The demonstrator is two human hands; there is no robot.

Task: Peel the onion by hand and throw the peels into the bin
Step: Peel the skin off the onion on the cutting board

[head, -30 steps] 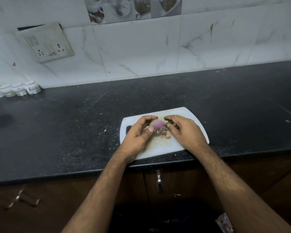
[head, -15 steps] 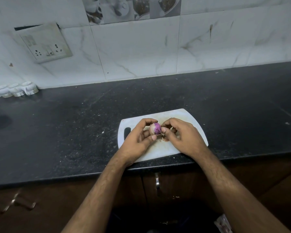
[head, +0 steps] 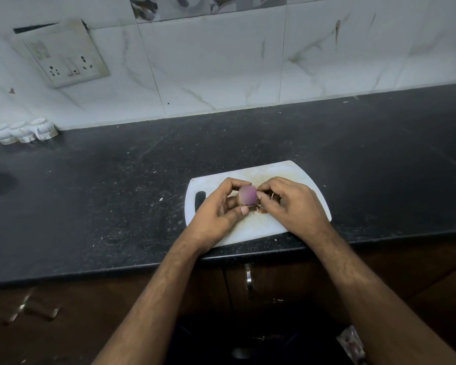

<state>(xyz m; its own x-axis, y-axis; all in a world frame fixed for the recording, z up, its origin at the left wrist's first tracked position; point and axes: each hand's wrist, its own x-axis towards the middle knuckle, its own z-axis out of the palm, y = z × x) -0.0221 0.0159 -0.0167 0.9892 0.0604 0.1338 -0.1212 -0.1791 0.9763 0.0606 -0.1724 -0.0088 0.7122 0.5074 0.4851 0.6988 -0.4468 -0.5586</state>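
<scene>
A small purple onion (head: 247, 194) is held just above the white cutting board (head: 282, 172) near the counter's front edge. My left hand (head: 216, 214) grips the onion between thumb and fingers. My right hand (head: 292, 204) touches the onion's right side with its fingertips, pinching at bits of peel. A few loose peel scraps (head: 261, 210) lie on the board under my hands. No bin can be made out for certain.
The black stone counter (head: 116, 201) runs left and right. Three small white cups (head: 24, 131) stand at the back left by the tiled wall. A socket plate (head: 63, 54) is on the wall. Brown cabinet doors with a metal handle (head: 248, 277) are below.
The onion has been turned in my left hand and my right fingertips have moved closer onto its right side. Both hands stay over the board.
</scene>
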